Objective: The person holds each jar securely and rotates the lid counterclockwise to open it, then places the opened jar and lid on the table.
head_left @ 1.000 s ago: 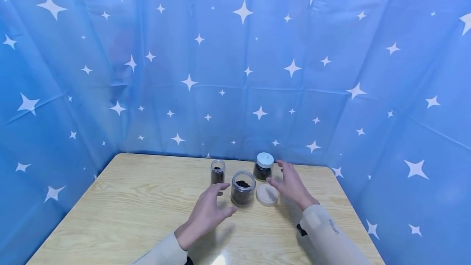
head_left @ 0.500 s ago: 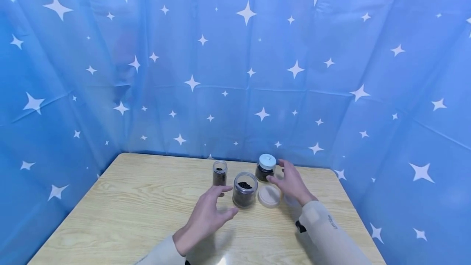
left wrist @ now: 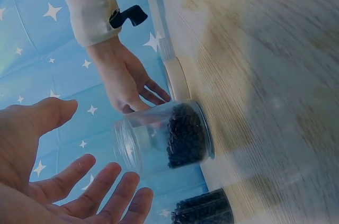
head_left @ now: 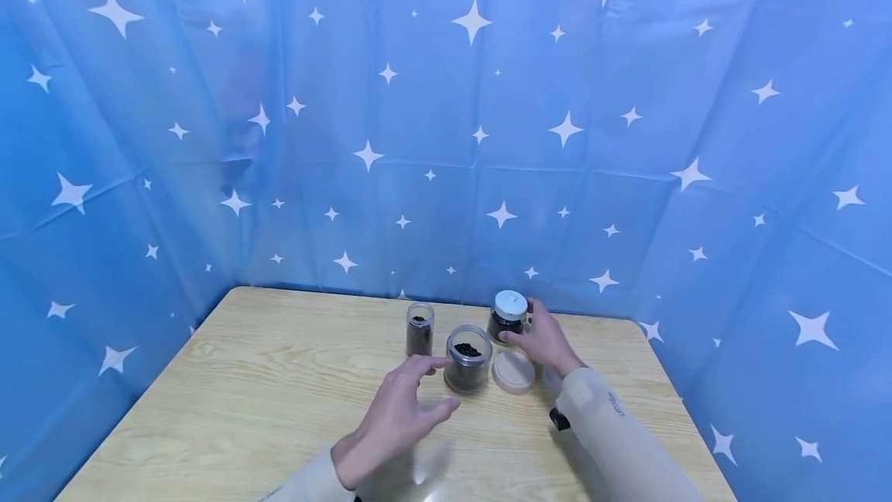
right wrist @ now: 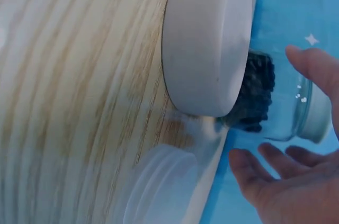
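A clear jar of dark beans with a pale lid (head_left: 506, 328) stands at the back of the table. Just right of it is my right hand (head_left: 547, 341); in the right wrist view its thumb and spread fingers (right wrist: 246, 173) lie on either side of the jar, with gaps showing. An uncovered wide jar (head_left: 465, 378), partly filled with dark beans, stands nearer the front. My left hand (head_left: 396, 407) hovers at its left, fingers apart and holding nothing. In the left wrist view these fingers (left wrist: 119, 197) are beside the wide jar's mouth.
A narrow uncovered jar (head_left: 420, 338) of dark beans stands left of the wide one. To its right a pinkish-white lid (head_left: 513, 374) lies on the wooden table (head_left: 279, 393). A translucent lid (right wrist: 161, 187) lies near that, partly hidden by the right arm in the head view. Behind hangs a blue starred curtain (head_left: 418, 115).
My right hand has moved in closer to the lidded jar. The left hand stays beside the wide jar, and the head view has shifted slightly.
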Demonstrator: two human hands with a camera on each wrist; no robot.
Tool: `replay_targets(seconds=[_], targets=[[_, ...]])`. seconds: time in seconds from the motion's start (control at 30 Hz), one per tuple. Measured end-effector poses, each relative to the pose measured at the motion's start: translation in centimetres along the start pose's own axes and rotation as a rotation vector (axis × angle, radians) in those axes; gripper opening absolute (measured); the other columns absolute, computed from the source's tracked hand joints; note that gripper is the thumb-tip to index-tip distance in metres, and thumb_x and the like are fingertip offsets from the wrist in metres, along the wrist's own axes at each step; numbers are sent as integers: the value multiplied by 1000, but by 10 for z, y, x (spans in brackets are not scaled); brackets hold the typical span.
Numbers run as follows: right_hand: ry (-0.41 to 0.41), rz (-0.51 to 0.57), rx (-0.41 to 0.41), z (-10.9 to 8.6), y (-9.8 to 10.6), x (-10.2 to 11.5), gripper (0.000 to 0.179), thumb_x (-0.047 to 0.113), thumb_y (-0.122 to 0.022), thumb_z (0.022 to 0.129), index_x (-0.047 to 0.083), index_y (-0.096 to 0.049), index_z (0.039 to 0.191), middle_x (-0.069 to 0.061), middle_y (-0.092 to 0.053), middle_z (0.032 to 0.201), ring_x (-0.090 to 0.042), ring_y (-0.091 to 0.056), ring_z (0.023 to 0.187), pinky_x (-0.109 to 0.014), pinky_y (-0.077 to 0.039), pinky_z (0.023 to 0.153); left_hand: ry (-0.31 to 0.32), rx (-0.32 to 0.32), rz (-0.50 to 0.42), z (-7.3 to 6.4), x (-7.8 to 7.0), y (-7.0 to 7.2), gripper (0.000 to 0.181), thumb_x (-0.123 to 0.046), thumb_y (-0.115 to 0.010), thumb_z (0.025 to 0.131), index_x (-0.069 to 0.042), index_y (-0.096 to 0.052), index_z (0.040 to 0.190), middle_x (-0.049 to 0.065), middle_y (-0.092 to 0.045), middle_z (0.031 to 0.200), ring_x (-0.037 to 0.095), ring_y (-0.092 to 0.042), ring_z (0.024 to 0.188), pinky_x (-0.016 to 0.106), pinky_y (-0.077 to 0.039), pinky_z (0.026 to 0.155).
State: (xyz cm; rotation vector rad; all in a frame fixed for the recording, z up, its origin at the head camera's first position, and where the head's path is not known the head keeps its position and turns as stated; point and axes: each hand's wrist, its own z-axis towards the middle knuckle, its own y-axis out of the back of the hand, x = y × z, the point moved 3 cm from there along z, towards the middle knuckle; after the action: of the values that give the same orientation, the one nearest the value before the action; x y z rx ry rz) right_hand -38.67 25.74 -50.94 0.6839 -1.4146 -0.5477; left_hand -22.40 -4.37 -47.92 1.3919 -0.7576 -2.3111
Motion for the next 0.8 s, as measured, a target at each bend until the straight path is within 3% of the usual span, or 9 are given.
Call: replay_targets(seconds=[0.33, 0.5, 0.67, 0.8], targets=[[-41, 8, -16, 8, 1, 5, 105, 26, -95, 99, -7, -31, 176, -36, -49, 175, -58, -52, 160, -73, -43, 134, -39, -3, 13, -1, -8, -2, 50, -26, -94, 99, -12, -77, 144, 7, -82, 138, 30, -78, 127, 50, -66, 110], [-24, -22, -30, 8, 0, 8, 99, 24, -100, 94, -9, -43, 168, -36, -57, 167, -57, -57, 156, -73, -43, 134, -46, 10, 3, -4, -9, -2, 50, -26, -93, 101, -9, -77, 145, 10, -81, 141, 32, -78, 128, 51, -66, 111], [-10, -52, -40, 8, -2, 9, 87, 29, -103, 90, -8, -60, 155, -32, -70, 153, -53, -67, 144, -70, -52, 127, -54, 6, 11, -7, -10, -1, 49, -26, -93, 101, -9, -77, 144, 10, -81, 141, 31, -78, 127, 50, -66, 110], [-9, -70, -50, 7, -1, 11, 87, 33, -107, 86, -8, -63, 149, -31, -74, 145, -52, -72, 137, -68, -56, 122, -71, -3, 19, -8, -9, 0, 48, -26, -93, 101, -10, -77, 144, 7, -82, 140, 32, -79, 127, 49, -67, 109]])
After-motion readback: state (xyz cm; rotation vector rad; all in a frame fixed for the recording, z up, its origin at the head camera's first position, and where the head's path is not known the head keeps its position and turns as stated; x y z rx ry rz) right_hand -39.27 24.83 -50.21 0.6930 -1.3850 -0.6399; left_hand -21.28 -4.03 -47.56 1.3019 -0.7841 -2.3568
